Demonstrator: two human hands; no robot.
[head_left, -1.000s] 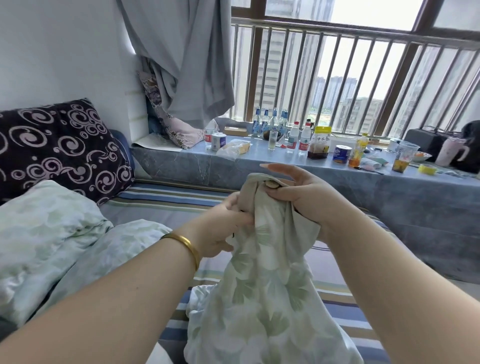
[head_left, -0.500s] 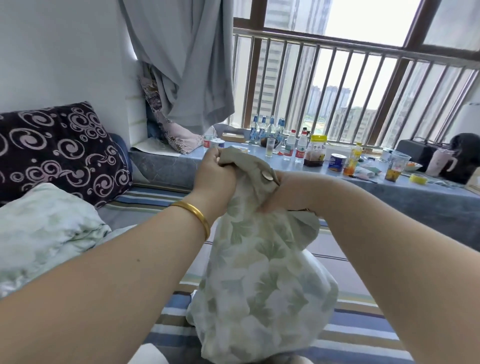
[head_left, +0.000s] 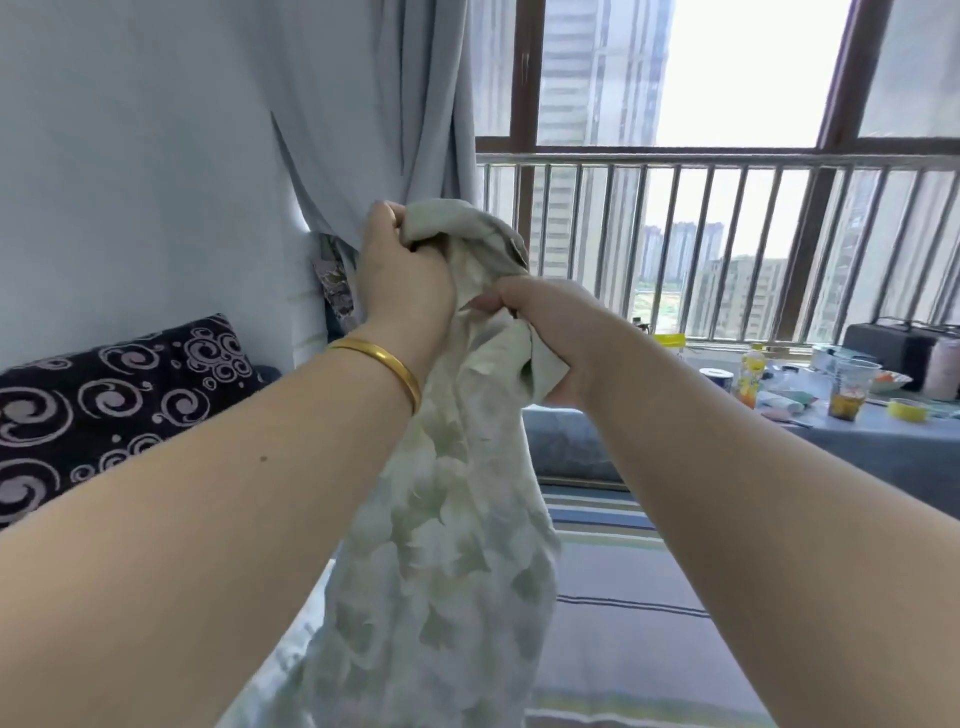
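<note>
A pale green leaf-print pillowcase (head_left: 447, 545) hangs lifted in front of me, bulging below as if filled. My left hand (head_left: 402, 280), with a gold bangle on the wrist, grips its bunched top edge high up. My right hand (head_left: 545, 322) grips the fabric just below and to the right of that. The lower end of the pillowcase runs out of view at the bottom.
The striped bedsheet (head_left: 623, 597) lies below. A dark swirl-patterned pillow (head_left: 104, 405) leans on the wall at left. A grey curtain (head_left: 405, 104) hangs behind my hands. The grey sill (head_left: 883, 431) at right carries a plastic cup (head_left: 852, 387), bottles and a tape roll, below the window railing.
Both hands have raised the pillowcase much higher, from above the bed up to curtain level. My view has tilted up with them.
</note>
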